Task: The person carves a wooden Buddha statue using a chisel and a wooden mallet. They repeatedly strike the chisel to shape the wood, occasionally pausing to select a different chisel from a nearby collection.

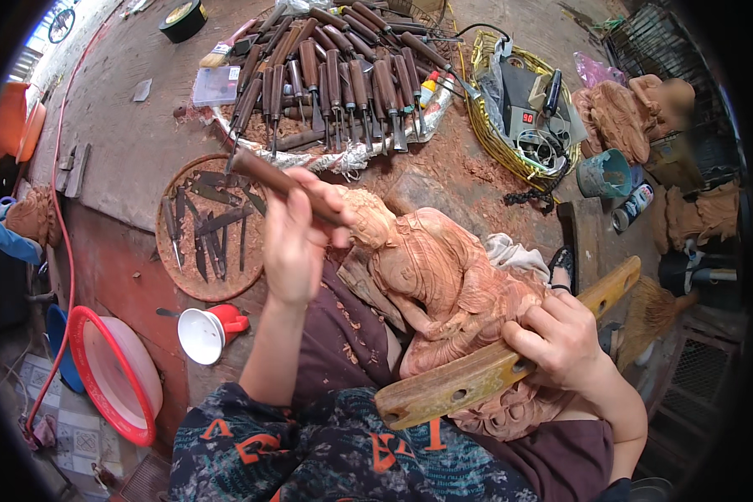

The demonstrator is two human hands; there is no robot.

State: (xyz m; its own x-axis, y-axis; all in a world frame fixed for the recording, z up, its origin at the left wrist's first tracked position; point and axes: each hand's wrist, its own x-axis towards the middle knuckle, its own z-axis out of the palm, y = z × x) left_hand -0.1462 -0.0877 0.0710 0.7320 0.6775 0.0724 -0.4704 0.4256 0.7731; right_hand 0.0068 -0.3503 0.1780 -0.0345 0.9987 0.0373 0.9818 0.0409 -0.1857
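Observation:
A carved reddish wooden figure lies slantwise across my lap, its curly-haired head towards the upper left. Beside that head, my left hand has its thumb and fingers on the brown wooden handle of a carving tool, held tilted in the air; I cannot make out its blade. My right hand wraps its fingers over a long wooden bar with several round holes. The bar slants across the lower part of the figure, in front of its folded base.
Many wood-handled chisels lie heaped ahead. Left of me are a round tray of blades, a red-and-white mug and a red-rimmed basin. At the right stand a control box in coiled yellow tubing and more carvings.

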